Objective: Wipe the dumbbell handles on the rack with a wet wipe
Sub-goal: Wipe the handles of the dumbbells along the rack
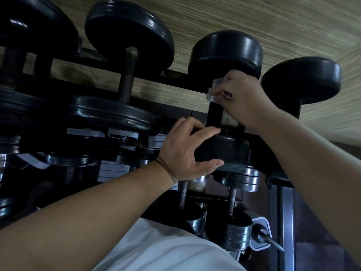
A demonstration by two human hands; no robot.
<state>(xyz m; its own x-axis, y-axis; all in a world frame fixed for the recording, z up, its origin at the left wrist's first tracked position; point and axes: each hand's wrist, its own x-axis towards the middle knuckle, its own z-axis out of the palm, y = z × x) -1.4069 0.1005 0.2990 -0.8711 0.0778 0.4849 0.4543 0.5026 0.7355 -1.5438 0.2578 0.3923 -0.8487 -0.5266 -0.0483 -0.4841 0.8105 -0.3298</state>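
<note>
As the person leaned over the rack, shirt: a white shirt filled the bottom edge, nearest to the camera.
Chrome dumbbells: the chrome dumbbells lay on the lower level just beyond the shirt, and no hand touched them.
Left hand: the left hand gripped the near end of a black dumbbell, with the fingers curled over its top edge and the thumb along its lower side. I judge it did so to stop the dumbbell from rolling while it was rubbed.
Dumbbell: it lay on the upper level of the rack and pointed away from the person.
Handle: the handle was dark, and its near part stood bare between the two hands.
Right hand: the right hand was clamped on the wipe and pressed it on the far part of the handle, just under the far end of the dumbbell.
Wipe: it was crumpled and pale, and part of it stuck out to the left of the fingers.
Stage: probably the far part was being cleaned and the near part was not yet done.
Big dumbbells: the big dumbbells stood to the left, untouched.
Wall: a striped wall was behind everything.
</note>
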